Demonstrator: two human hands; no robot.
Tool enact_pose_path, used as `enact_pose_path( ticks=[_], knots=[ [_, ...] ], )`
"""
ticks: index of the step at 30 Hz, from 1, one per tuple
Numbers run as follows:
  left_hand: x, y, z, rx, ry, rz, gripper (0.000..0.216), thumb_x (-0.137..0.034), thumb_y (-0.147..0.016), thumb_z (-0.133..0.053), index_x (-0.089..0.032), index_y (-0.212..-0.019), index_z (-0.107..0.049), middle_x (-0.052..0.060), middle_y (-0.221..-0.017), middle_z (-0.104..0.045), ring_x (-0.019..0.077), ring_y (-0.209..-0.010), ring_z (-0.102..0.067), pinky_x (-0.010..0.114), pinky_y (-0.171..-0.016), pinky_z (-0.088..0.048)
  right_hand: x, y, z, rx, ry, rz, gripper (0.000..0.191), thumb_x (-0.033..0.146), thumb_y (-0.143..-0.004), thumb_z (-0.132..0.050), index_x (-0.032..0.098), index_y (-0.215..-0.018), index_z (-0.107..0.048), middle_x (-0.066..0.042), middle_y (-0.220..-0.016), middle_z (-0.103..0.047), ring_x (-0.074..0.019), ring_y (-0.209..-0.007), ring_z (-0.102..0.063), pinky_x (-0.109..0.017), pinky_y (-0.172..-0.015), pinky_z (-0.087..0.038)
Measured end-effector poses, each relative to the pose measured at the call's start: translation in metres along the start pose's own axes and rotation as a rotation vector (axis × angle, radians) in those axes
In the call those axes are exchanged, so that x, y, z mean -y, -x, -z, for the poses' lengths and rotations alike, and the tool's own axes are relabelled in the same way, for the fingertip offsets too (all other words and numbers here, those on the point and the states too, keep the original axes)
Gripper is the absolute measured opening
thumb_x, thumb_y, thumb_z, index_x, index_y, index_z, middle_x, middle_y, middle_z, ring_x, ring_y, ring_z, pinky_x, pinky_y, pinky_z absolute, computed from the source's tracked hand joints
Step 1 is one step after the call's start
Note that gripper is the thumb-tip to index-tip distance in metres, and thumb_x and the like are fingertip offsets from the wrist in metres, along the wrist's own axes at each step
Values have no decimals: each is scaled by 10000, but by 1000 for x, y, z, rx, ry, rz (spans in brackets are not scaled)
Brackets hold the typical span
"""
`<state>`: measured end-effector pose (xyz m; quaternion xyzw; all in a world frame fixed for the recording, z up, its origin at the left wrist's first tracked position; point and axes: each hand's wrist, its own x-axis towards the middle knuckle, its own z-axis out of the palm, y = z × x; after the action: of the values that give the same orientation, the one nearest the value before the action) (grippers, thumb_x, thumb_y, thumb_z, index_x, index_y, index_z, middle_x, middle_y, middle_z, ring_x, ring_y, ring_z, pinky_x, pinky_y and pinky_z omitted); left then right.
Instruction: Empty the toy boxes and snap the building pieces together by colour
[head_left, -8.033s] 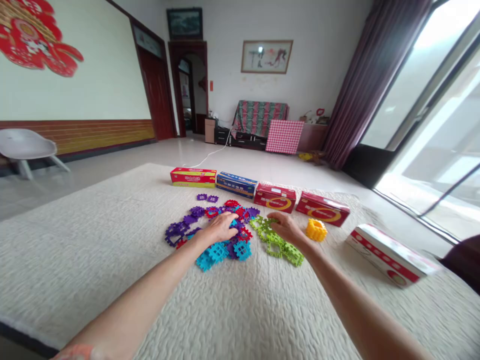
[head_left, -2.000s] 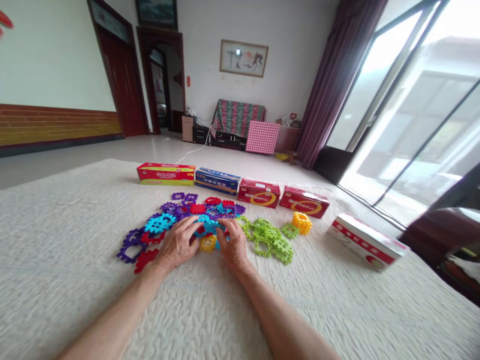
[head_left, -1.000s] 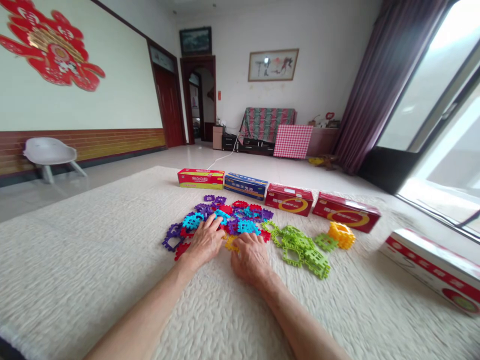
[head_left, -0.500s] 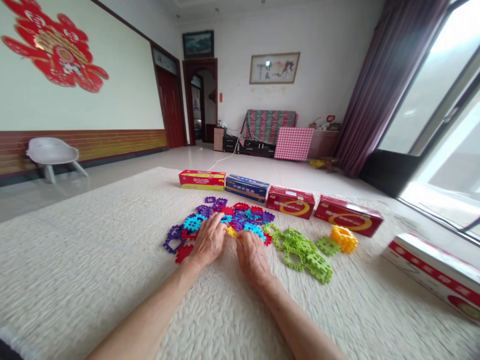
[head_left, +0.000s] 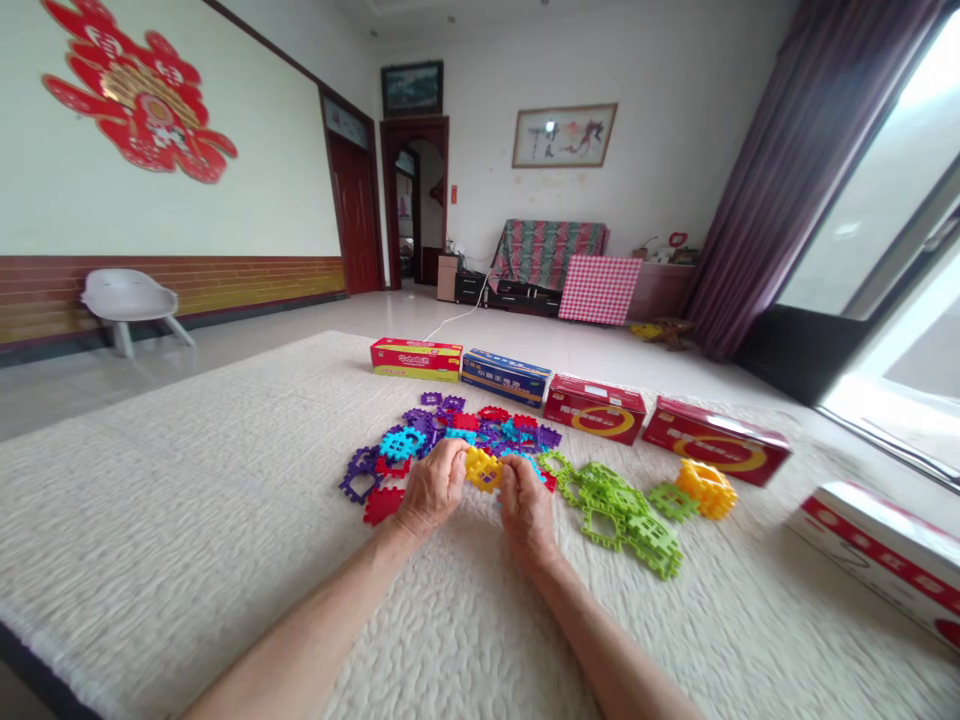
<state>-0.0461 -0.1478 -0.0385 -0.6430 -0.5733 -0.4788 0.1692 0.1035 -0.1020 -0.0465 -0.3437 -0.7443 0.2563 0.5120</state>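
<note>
Between my two hands is a yellow interlocking block (head_left: 483, 470), a flat notched piece with openings in its middle. My left hand (head_left: 436, 484) pinches its left edge, and my right hand (head_left: 527, 505) grips the right edge. Behind and around the hands lies a loose pile of purple pieces (head_left: 361, 472), light blue pieces (head_left: 403, 442) and red pieces (head_left: 384, 504); the hands hide part of it. Several green pieces (head_left: 602, 522) are heaped to the right of my right hand. Beside them stands a yellow-orange cluster of joined pieces (head_left: 706, 488).
A row of boxes lines the back: a red-and-yellow box (head_left: 416, 360), a blue box (head_left: 505, 378) and two dark red boxes (head_left: 595, 408). A white-and-red box (head_left: 885, 560) sits at the right. Everything rests on a cream quilted cover (head_left: 247, 500). A white chair (head_left: 131, 298) stands far left.
Both hands have drawn back slightly from the pile, raising the yellow block so its face now shows. The whole view has shifted a little to the left.
</note>
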Motion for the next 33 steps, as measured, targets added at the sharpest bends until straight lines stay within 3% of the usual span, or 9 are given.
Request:
enact_pose_path(
  ticks=[3,9,16,21,25,29,33],
  knots=[
    [-5,1,0,66,66,167,264,-273,-938,-350,-188,-978,-596,48,-800,-702,165,-711,-672,261,-663,-520,0,0,0,18,-4,-39,274,353,-914,-366,182,-921,-580,-33,-774,-616,-159,-662,-548,-261,-609,-432],
    [-13,-2,1,200,373,445,372,-400,-927,-374,-155,-1000,-645,39,-740,-704,147,-596,-658,225,-534,-500,2,0,3,32,-26,-117,270,349,-915,-351,191,-924,-569,-26,-752,-605,-158,-647,-541,-264,-611,-431],
    [-15,3,-3,339,483,469,443,-457,-866,-508,-177,-1201,-587,24,-749,-725,170,-621,-696,230,-559,-524,4,-2,5,-17,-69,-86,208,353,-897,-392,212,-829,-529,0,-719,-577,-139,-611,-504,-248,-600,-423],
    [-15,3,-6,347,504,488,421,-442,-846,-533,-148,-1142,-590,21,-676,-707,170,-579,-681,242,-550,-516,0,-3,7,-26,-80,-115,213,361,-895,-399,210,-828,-533,7,-693,-560,-137,-614,-507,-243,-596,-421],
    [-23,-2,-5,316,570,600,435,-466,-806,-567,-131,-1083,-595,30,-707,-709,165,-550,-668,234,-492,-490,7,-3,14,-7,-144,-65,198,336,-880,-415,199,-845,-554,-3,-735,-583,-131,-644,-529,-237,-615,-443],
    [-47,-10,-4,337,598,658,484,-489,-801,-566,-124,-1117,-589,27,-683,-706,179,-558,-669,238,-473,-479,16,-5,37,-9,-203,-71,162,296,-840,-456,193,-912,-559,-5,-771,-607,-123,-648,-547,-231,-610,-465],
    [-83,-18,-17,340,461,483,404,-445,-868,-484,-151,-1102,-632,55,-824,-729,185,-673,-685,275,-595,-531,16,1,94,3,-246,-120,186,325,-838,-457,189,-926,-548,2,-727,-589,-120,-616,-544,-226,-570,-462]
  ],
)
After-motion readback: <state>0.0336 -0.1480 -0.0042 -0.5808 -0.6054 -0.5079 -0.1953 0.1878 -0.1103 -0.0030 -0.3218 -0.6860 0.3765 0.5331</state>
